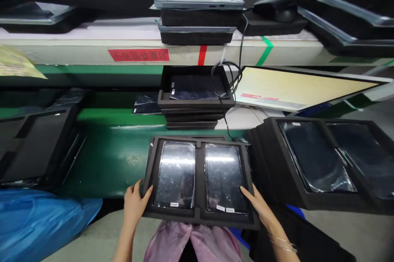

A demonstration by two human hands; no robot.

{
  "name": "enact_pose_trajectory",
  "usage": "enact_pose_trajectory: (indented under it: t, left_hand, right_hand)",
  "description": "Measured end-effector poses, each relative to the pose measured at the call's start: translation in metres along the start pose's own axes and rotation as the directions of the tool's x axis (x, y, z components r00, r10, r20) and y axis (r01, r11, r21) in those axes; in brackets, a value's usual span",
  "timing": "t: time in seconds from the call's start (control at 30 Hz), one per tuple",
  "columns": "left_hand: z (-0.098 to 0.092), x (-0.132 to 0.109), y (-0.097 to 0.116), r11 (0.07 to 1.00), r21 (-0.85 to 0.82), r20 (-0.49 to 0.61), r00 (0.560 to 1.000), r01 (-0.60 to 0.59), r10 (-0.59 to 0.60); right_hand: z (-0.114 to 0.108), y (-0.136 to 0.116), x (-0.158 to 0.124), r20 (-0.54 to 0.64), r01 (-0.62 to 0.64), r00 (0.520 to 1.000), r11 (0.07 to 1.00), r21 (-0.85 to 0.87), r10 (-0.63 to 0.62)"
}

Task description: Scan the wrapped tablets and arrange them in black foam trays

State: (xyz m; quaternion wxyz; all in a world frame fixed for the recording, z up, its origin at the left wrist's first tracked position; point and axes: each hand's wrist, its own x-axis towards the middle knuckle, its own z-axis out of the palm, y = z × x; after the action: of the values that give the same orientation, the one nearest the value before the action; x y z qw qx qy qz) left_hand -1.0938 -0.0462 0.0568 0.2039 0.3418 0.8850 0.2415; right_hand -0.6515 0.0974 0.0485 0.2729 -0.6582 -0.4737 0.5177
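Between my two hands is a black foam tray [199, 180] with two compartments. A glossy dark screen panel [176, 175] in clear film lies in the left compartment, and a second screen panel [224, 178] lies in the right one. Small white labels show at their lower ends. My left hand [137, 200] grips the tray's left edge, thumb on top and the other fingers partly out of sight at the side. On the right edge, my right hand [258, 204] holds with its thumb over the rim; its other fingers are mostly hidden beneath.
A stack of foam trays with wrapped panels [317, 159] stands at right, another stack [37, 143] at left. Behind are smaller stacked trays [197, 104], a hanging black cable [241, 48] and a tilted monitor [277, 85]. A shelf [89, 52] crosses above the green bench [113, 159].
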Motion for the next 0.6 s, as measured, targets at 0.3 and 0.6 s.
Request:
enact_pose_trajectory:
  t: [0.3, 0.6]
  left_hand:
    - [-0.012, -0.005, 0.016, 0.564, -0.546, 0.524, 0.778, 0.620, -0.347]
    - [-0.020, 0.016, 0.020, 0.740, -0.525, 0.304, 0.905, 0.420, -0.298]
  right_hand:
    - [-0.006, -0.024, 0.004, 0.119, -0.051, 0.993, 0.956, 0.290, 0.017]
    - [0.009, -0.053, 0.020, -0.066, 0.364, 0.908, 0.856, -0.366, -0.414]
